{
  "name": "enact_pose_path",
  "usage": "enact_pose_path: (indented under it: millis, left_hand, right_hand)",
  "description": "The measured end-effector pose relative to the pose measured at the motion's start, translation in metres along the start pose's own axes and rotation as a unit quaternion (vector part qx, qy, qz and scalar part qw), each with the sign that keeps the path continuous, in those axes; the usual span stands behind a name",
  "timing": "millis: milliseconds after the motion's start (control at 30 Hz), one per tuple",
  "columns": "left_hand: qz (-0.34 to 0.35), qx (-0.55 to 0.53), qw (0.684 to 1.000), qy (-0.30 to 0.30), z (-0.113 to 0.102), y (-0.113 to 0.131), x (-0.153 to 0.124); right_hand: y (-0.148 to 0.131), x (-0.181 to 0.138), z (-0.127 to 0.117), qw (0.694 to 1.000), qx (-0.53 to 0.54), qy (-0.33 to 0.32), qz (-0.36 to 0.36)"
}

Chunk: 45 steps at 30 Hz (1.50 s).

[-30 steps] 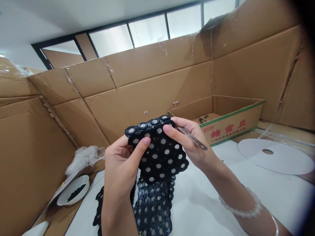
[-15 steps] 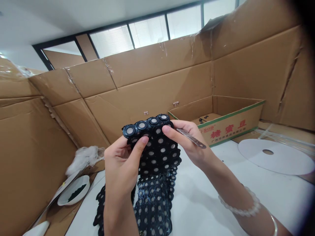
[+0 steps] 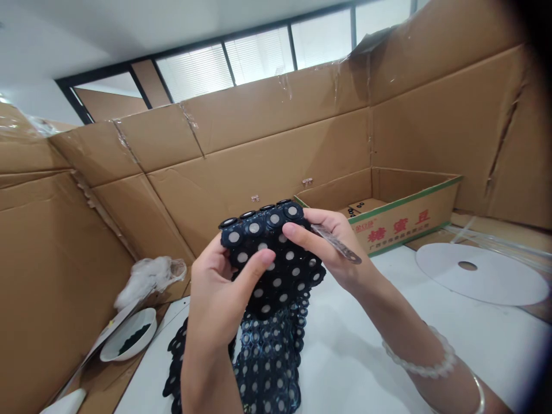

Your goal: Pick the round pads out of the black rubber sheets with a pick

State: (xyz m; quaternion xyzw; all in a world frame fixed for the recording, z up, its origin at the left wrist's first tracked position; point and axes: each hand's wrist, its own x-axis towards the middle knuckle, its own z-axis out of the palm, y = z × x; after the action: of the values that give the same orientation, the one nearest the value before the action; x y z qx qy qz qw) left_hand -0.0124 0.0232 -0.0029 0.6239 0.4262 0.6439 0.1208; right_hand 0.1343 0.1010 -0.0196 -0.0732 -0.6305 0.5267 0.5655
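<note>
A black mesh of linked round discs with pale centres (image 3: pixel 276 270) is held up at the middle of the view, and its lower part hangs down to the white table (image 3: pixel 371 356). My left hand (image 3: pixel 219 293) grips the mesh's left side, thumb pressed on its front. My right hand (image 3: pixel 332 247) pinches the upper right edge and also holds a thin metal tool (image 3: pixel 338 244) that points right. Both hands are closed on the mesh.
Tall cardboard walls (image 3: pixel 267 149) ring the table. An open cardboard box with red print (image 3: pixel 401 215) stands at the back right, a white disc with a centre hole (image 3: pixel 478 273) lies in front of it. A white bowl of dark bits (image 3: pixel 129 333) and white wadding (image 3: pixel 149 276) sit left.
The mesh's top row has tipped toward me, showing more of the discs' faces. My left thumb slid right and up across the front. The right hand barely moved.
</note>
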Motion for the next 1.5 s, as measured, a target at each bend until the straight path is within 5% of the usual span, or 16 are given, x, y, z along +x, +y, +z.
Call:
enact_pose_path:
  millis: [1100,1500]
  left_hand:
    - [0.03,0.013,0.999,0.016,0.0039,-0.0039,0.0012]
    - [-0.014,0.054,0.993,-0.1,-0.0029,-0.0029,-0.0009]
  right_hand:
    - [0.0041,-0.0025,0.0037,0.998,0.048,0.007,-0.033]
    - [0.0049,-0.0031,0.0019,0.992,0.108,0.065,0.0]
